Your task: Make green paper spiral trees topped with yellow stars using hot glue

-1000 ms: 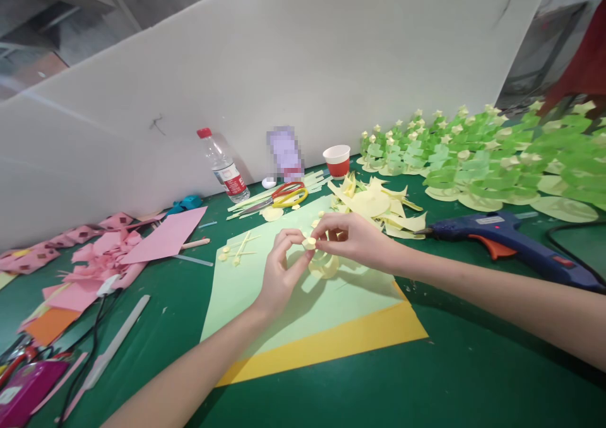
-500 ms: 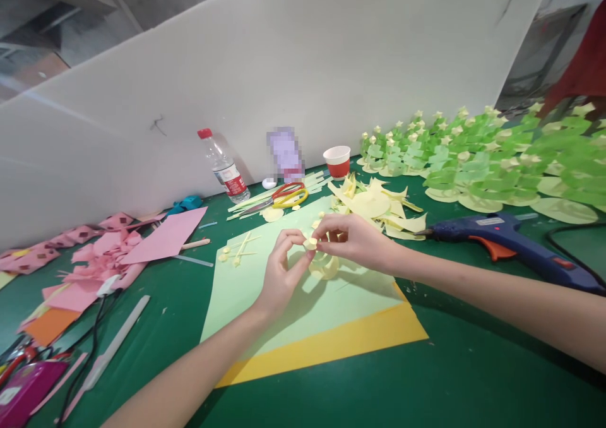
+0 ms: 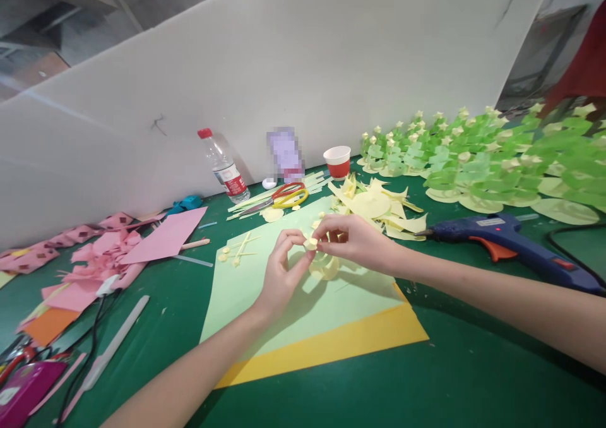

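Note:
Between my two hands is a small pale yellow folded paper piece [image 3: 310, 243], likely part of a star or flower. My left hand [image 3: 283, 267] pinches it from the left, thumb below and fingers curled above. From the right, the fingertips of my right hand [image 3: 343, 238] grip the same piece. Just beneath them a round, curled pale yellow paper shape [image 3: 326, 268] shows, partly hidden by my fingers. Both hands hover over light green paper sheets [image 3: 265, 314], which lie on a yellow sheet [image 3: 331, 346]. Thin paper stems with small yellow tips [image 3: 237, 261] rest left of my hands.
Yellow paper scraps [image 3: 374, 204] and scissors [image 3: 288, 196] lie behind my hands. A blue glue gun [image 3: 497, 235] is at right, before rows of green paper plants [image 3: 502, 150]. A bottle [image 3: 227, 169] and paper cup [image 3: 338, 163] stand behind; pink paper [image 3: 104, 251] lies left.

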The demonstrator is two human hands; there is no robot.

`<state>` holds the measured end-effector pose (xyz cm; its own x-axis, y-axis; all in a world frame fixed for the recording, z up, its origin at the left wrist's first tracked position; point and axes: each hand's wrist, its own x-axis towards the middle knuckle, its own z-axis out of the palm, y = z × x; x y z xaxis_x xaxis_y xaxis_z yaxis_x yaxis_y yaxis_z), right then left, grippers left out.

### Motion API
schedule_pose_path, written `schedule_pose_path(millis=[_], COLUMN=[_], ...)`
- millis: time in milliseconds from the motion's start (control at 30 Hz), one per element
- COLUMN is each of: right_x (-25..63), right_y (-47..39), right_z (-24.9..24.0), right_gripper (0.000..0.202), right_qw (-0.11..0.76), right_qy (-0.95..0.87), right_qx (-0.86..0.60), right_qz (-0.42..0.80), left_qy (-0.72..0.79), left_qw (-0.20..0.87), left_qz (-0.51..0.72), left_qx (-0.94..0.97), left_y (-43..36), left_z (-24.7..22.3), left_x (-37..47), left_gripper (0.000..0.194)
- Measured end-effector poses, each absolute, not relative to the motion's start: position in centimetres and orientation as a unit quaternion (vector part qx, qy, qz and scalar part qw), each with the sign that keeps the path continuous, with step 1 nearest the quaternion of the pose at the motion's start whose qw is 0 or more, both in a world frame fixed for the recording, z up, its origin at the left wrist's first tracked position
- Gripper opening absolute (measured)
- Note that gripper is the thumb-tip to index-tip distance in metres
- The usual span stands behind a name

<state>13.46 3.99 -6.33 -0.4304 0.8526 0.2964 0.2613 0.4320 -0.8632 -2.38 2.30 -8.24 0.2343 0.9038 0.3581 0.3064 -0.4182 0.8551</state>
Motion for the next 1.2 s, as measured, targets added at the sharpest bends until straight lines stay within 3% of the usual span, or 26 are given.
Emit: schedule_pose_path(millis=[1200], right_x=[13.44], right_y=[4.0], right_z=[-6.24], right_gripper=[0.005], right_qw=[0.381], right_qy=[-0.744], right_qx=[-0.373], right_qz=[0.403], left_qy=[0.432], left_qw=[0.33], left_qz=[0.446], left_qx=[0.711], left_y=[2.24], left_z=[-8.12], left_x=[-2.33], left_gripper=[0.006])
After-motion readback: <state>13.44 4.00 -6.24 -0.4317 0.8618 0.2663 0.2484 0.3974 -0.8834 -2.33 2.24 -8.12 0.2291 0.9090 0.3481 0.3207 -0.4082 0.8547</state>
